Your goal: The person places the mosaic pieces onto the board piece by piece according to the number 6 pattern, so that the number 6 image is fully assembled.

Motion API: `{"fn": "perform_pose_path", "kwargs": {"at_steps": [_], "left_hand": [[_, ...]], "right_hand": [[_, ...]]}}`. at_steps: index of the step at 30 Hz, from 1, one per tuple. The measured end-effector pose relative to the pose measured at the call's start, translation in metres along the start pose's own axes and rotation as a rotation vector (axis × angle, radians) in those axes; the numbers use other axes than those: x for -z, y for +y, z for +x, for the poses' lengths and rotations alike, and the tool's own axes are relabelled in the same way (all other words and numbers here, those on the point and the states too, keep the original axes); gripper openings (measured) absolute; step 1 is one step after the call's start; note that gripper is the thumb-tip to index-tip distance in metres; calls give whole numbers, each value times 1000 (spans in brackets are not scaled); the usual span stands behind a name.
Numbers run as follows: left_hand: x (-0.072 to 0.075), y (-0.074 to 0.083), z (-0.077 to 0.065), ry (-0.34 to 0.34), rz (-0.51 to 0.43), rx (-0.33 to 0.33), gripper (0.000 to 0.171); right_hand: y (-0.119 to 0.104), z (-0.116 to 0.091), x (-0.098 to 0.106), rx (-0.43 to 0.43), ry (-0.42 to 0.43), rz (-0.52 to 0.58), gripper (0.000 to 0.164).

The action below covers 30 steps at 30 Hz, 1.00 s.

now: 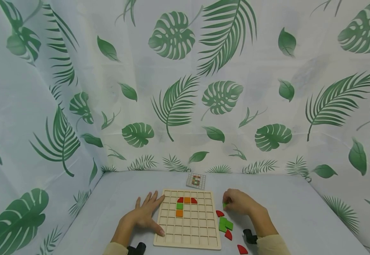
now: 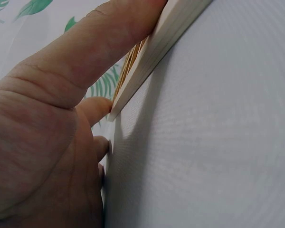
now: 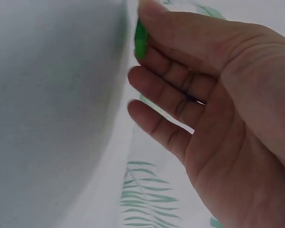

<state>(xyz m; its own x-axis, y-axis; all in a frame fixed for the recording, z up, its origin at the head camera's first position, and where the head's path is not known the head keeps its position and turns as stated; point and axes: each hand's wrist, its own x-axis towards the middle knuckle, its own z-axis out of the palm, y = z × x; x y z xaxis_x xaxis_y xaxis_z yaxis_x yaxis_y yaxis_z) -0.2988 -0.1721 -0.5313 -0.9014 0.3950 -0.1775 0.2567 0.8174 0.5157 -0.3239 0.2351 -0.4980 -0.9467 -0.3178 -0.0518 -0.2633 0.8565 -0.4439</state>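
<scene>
A wooden grid board [image 1: 194, 233] lies on the table. Near its top, a red quarter-circle tile [image 1: 180, 200], an orange square tile [image 1: 187, 200] and another red quarter-circle sit in a row. Below the left one are a green square [image 1: 180, 205] and an orange square [image 1: 179, 213]. My left hand [image 1: 145, 213] rests at the board's left edge, fingers spread, thumb on the frame. Right of the board, my right hand [image 1: 240, 202] pinches a green tile [image 3: 141, 40] between thumb and fingers, above the table.
A small pattern card [image 1: 196, 180] lies behind the board. Right of the board are several loose green tiles [image 1: 224, 224] and red quarter-circles [image 1: 228, 234]. A leaf-printed cloth [image 1: 178, 152] hangs behind the table.
</scene>
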Motion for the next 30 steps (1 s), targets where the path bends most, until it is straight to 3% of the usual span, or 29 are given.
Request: {"fn": "perform_pose_path", "kwargs": {"at_steps": [7, 11, 15, 26, 30], "left_hand": [[-1, -1, 0, 1, 0, -4, 137], [-1, -1, 0, -4, -7, 1, 138], [-1, 0, 0, -3, -7, 3, 138], [0, 0, 0, -7, -7, 2, 137], [2, 1, 0, -7, -10, 2, 137]], "right_hand": [[-10, 3, 3, 100, 58, 6, 15], [-17, 6, 2, 199, 85, 12, 26], [-25, 7, 1, 315, 127, -1, 27], [-52, 12, -9, 577, 330, -112, 16], [-60, 13, -12, 637, 356, -120, 16]]}}
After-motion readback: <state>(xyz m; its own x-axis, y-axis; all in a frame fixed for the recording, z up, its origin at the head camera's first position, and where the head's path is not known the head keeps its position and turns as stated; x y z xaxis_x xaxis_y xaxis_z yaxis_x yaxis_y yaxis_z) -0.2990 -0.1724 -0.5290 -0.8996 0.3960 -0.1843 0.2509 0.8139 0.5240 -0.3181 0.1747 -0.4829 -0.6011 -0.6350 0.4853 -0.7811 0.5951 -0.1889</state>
